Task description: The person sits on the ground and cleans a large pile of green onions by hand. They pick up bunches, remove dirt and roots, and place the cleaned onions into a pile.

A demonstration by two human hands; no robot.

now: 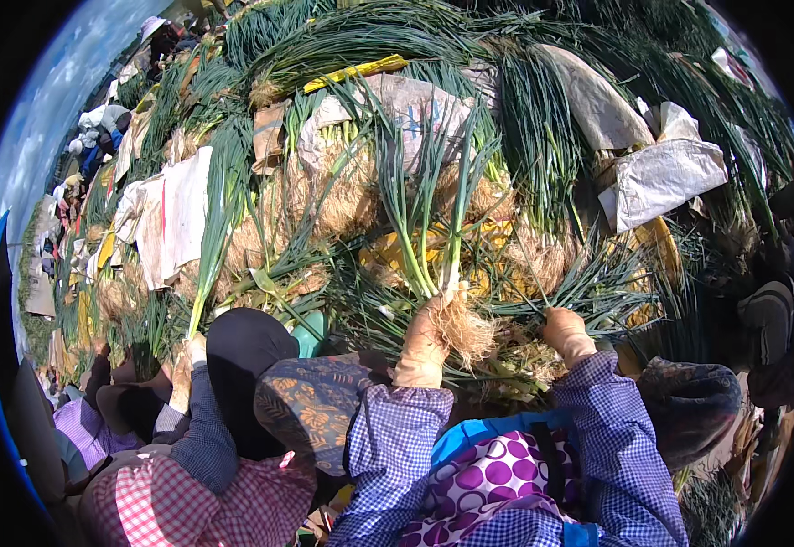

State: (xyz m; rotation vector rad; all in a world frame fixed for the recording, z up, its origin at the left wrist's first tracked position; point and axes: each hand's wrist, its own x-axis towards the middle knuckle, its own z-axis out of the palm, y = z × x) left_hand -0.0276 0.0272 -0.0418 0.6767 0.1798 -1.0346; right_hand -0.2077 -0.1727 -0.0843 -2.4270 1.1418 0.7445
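My left hand (425,336), in a pale glove, grips a small bunch of green scallions (453,263) at the white stem bases. Their leaves stand upward, and a tangle of pale roots (466,331) hangs over the right side of the hand. My right hand (565,329), also gloved, is curled low at the right, apart from the bunch. A thin scallion leaf (532,273) runs down to its fingertips. Loose green leaves (602,294) and root scraps (530,362) lie around and below both hands.
Ahead lie rooted scallion bundles (342,195), partly under sacks (414,113), with a folded white sack (670,181) at right. A co-worker in a red checked garment (164,496) sits close at left, their gloved hand (185,372) holding scallions. Other people (99,133) are farther left.
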